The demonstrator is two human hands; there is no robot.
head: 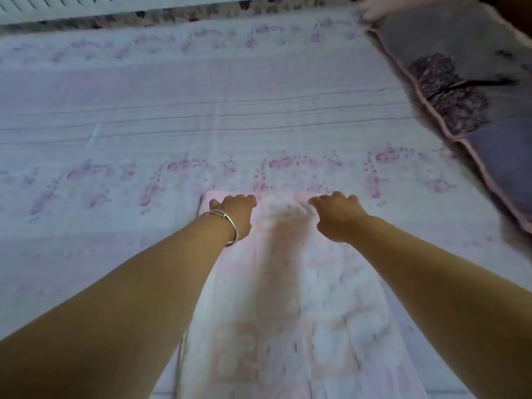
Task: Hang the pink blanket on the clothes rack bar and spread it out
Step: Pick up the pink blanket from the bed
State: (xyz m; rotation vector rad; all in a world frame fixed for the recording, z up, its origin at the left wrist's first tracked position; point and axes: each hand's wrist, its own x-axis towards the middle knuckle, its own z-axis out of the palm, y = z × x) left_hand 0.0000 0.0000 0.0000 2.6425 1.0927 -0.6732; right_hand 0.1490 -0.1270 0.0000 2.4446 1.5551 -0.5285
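The pink blanket [288, 298] lies folded into a long strip on the bed, running from the near edge toward the middle. My left hand [234, 216], with a silver bangle on the wrist, rests on the strip's far left corner. My right hand [336, 216] rests on the far right part. The fingers of both hands curl down over the far edge of the blanket; the frame is blurred, so whether they grip the fabric is unclear. No clothes rack shows in the head view.
A pale bedsheet [144, 110] with pink flower prints covers the bed. A grey-purple pillow [466, 90] with pink trim lies at the far right. A white slatted headboard or wall [86, 7] runs along the far edge.
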